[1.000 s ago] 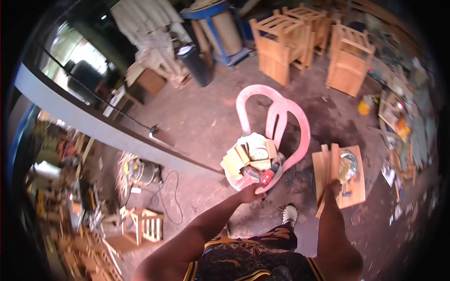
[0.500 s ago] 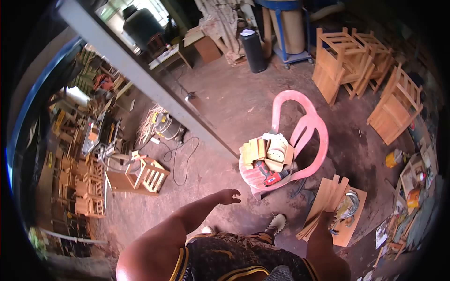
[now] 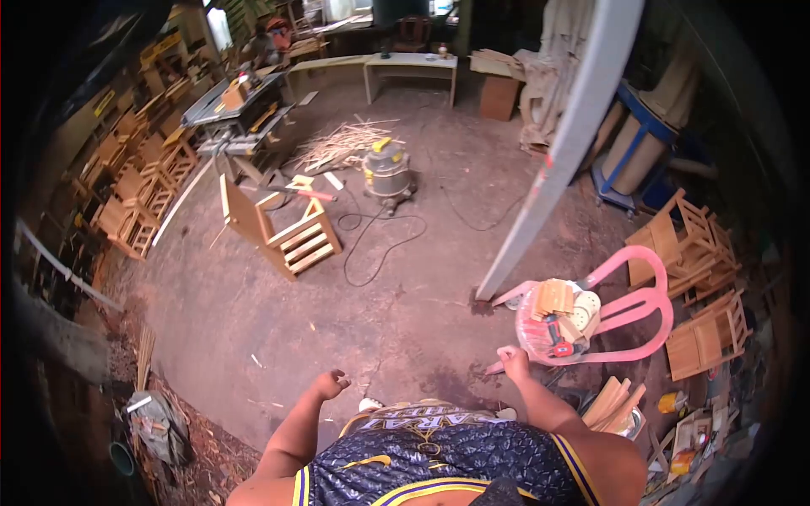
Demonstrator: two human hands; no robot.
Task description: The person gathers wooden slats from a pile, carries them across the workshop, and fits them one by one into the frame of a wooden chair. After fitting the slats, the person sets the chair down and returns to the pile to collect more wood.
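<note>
My left hand (image 3: 331, 384) hangs over the bare dirt floor, fingers loosely curled and holding nothing. Beside the front edge of a pink plastic chair (image 3: 629, 314) is my right hand (image 3: 512, 361), empty as well. On the chair seat lies a pile of wood blocks and sanding discs (image 3: 564, 309) with a red power tool (image 3: 554, 336) against it. A bundle of wooden slats (image 3: 614, 400) rests low on the right, beside my right arm, apart from the hand.
A grey slanted post (image 3: 572, 143) rises just left of the chair. A wooden crate (image 3: 291, 234) and a shop vacuum (image 3: 387, 171) with a trailing cable stand mid-floor. A table saw (image 3: 236, 103) sits at the back left; wooden stools (image 3: 693, 244) are stacked at the right.
The view has swung left. My left hand left the chair seat. My right hand let go of the wooden slats, which now rest low at the right.
</note>
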